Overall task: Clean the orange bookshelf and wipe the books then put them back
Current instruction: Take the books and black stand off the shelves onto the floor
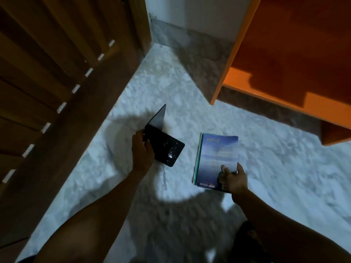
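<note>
My left hand (pixel 142 150) grips a black L-shaped metal bookend (pixel 164 147) by its near corner, just above the pale floor; white dust and a small white fleck lie on its flat plate, and its other plate stands upright. My right hand (pixel 234 179) holds the lower right corner of a blue-covered book (pixel 216 158), with the thumb on the cover. Under that book the green edge of a second one shows at its left side. The orange bookshelf (pixel 284 59) fills the upper right, its lowest compartment bare.
A dark wooden door (pixel 57 92) with slats stands along the left side. A pale marbled floor (pixel 284 168) spreads under both hands, meeting a grey-brown skirting (pixel 190 59) at the far wall. My dark-clothed knee shows at the bottom right.
</note>
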Tool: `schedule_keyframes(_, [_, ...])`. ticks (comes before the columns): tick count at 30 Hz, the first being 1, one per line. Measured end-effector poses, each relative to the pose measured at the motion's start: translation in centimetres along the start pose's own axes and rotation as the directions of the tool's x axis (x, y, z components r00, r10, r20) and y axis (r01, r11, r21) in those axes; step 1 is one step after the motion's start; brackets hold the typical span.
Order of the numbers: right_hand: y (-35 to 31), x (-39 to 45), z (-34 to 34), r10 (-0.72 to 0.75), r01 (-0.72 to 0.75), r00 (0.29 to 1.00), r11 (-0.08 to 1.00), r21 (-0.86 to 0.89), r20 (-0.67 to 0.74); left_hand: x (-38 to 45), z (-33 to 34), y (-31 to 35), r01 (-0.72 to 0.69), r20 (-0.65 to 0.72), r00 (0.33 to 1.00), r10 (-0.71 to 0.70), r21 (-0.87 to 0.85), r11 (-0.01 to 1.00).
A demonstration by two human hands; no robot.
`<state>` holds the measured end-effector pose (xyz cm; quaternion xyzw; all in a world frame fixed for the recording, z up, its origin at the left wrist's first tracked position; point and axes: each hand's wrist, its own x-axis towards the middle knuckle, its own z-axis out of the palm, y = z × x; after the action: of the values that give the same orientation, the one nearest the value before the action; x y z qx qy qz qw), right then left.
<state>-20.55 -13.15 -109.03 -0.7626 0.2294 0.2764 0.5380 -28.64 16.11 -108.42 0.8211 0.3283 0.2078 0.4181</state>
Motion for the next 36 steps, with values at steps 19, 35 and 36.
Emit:
schedule_keyframes(19, [-20.4,-9.5,-4.7,-0.536,0.504,0.836,0.666,-0.55,0.116,3.9,-9.0,15.3,-0.138,0.024,0.989,0.149,-0.264,0.955])
schedule_keyframes(35, [-46.5,-26.6,-24.5,-0.675,0.932,0.194,0.354,-0.081,-0.712,7.9,2.9,49.0,-0.205,0.532,0.775,0.341,-0.298,0.932])
schedule_keyframes(36, [-48.1,-26.4,-26.1,-0.613,0.907,0.293,0.421,0.011,-0.734,7.1,3.6,50.3,-0.201,0.572,0.752,0.329,-0.276,0.94])
